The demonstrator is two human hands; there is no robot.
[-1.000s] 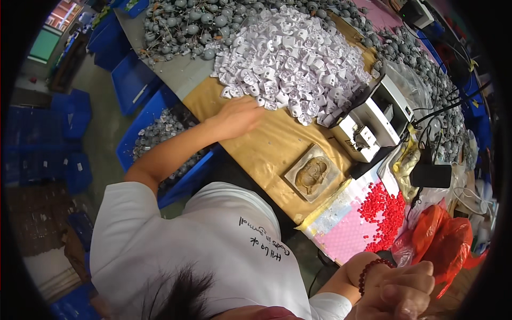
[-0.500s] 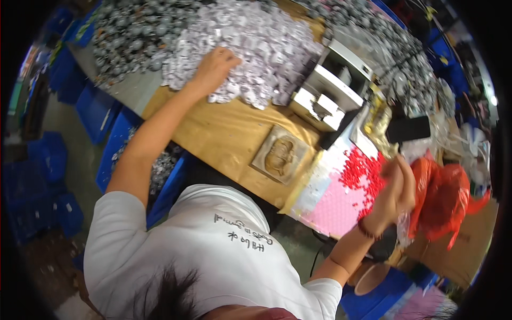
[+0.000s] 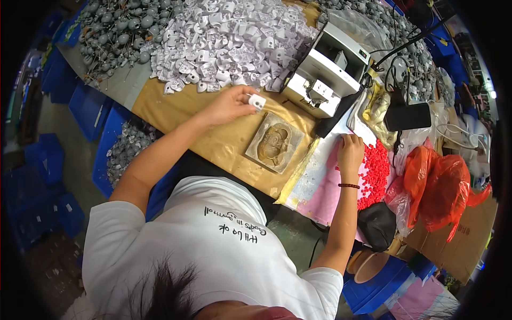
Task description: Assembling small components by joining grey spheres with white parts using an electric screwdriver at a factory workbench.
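Observation:
My left hand (image 3: 230, 104) is closed on a small white plastic part (image 3: 257, 102) with a dark hole, pinched between thumb and fingers over the brown sheet. Just beyond it spreads a large heap of similar white parts (image 3: 229, 42). My right hand (image 3: 350, 152) has its fingers bunched together at the left edge of a pile of small red pieces (image 3: 376, 170). What its fingertips hold, if anything, is too small to tell. Between the hands lies a square block (image 3: 266, 120) with a rounded hollow. Behind the block stands a white and black machine (image 3: 333, 72) with an open front.
Grey round parts with wire leads (image 3: 114, 32) are heaped at the far left. On the right are a black phone (image 3: 408, 116), red plastic bags (image 3: 442, 181) and a black pouch (image 3: 377, 226). A blue bin (image 3: 104, 160) of small grey parts stands below the table's left edge.
My left hand has drawn back from the white heap toward me, now with a white part in it. The right hand has moved left and away from me, down to the red pieces.

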